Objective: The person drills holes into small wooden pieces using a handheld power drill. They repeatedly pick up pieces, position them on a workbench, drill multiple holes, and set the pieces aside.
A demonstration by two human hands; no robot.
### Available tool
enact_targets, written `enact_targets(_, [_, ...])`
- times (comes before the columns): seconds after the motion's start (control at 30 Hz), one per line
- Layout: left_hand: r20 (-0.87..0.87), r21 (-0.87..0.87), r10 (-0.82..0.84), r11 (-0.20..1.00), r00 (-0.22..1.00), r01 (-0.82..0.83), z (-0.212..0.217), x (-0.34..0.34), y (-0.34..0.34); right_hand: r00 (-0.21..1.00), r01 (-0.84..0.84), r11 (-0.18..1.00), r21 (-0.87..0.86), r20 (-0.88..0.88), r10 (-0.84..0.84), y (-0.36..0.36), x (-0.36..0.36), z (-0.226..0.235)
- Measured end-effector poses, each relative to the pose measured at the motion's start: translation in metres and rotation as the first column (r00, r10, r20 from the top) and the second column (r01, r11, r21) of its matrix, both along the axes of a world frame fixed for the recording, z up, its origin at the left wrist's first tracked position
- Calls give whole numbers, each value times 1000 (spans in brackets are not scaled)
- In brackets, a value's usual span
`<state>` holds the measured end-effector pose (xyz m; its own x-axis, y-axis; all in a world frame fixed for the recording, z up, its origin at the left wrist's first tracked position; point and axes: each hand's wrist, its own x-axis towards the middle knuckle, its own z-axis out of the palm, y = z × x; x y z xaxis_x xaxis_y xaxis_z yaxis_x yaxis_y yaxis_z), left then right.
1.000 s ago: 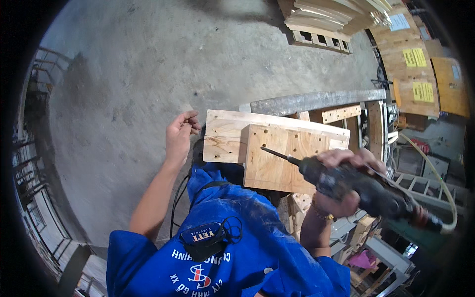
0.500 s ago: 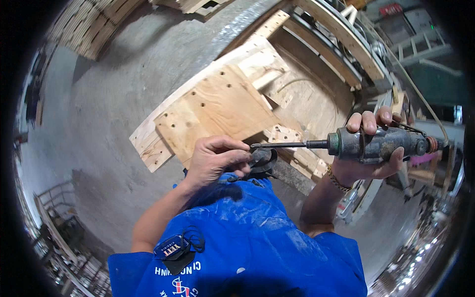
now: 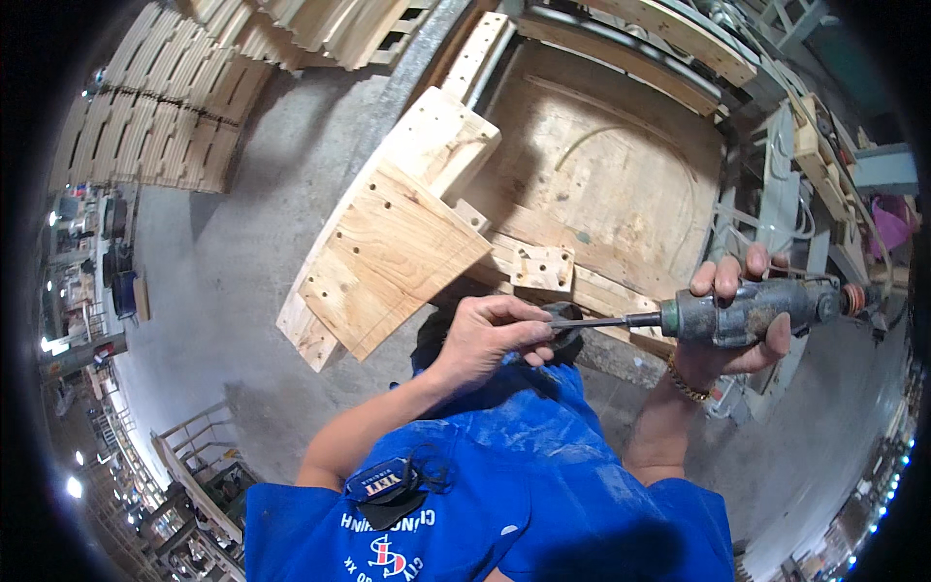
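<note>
My right hand (image 3: 706,363) is wrapped round the dark body of a power screwdriver (image 3: 742,315), held level with its nose toward the left. A long thin bit (image 3: 606,322) reaches from that nose to my left hand (image 3: 493,336). The fingers of my left hand are pinched together at the bit's tip; whether a small screw sits between them is hidden. Just beyond my left hand lies a pale wooden panel (image 3: 402,254) with several drilled holes, resting on other boards. Right of the panel is a small drilled wood block (image 3: 543,268).
A wooden work surface (image 3: 621,165) with a raised frame stretches ahead. Stacked wooden slats (image 3: 160,126) stand at the far left on the concrete floor (image 3: 281,184). A hose (image 3: 863,213) runs down at the right, near a pink item (image 3: 892,223). Racks (image 3: 199,456) stand at lower left.
The view has shifted, bringing more of the work surface and slat stacks into sight. Both hands and the screwdriver now appear further right and slightly lower. The grip on each looks the same.
</note>
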<state>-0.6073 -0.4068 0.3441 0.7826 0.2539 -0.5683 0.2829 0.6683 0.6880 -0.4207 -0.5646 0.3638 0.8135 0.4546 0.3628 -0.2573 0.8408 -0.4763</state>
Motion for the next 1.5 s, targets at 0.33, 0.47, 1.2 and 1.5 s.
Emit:
enact_targets(0.33, [115,-17,14,1000,993,-12,-28,27,-11,982,-19,991,131,-182,42,-5,33,-36])
enact_targets(0.47, [-117,951,-410,215,904,221,-78,24,11,948,17,984,177,-316,41,-11,48,-34])
enact_targets(1.2, [-176,981,-122,-108,977,163,-37,66,196,999,12,1000,11,-37,-12,72,43,27])
enact_targets(1.5, [-136,979,138,-135,981,155,-48,37,170,965,-7,961,-277,251,79,196,39,59])
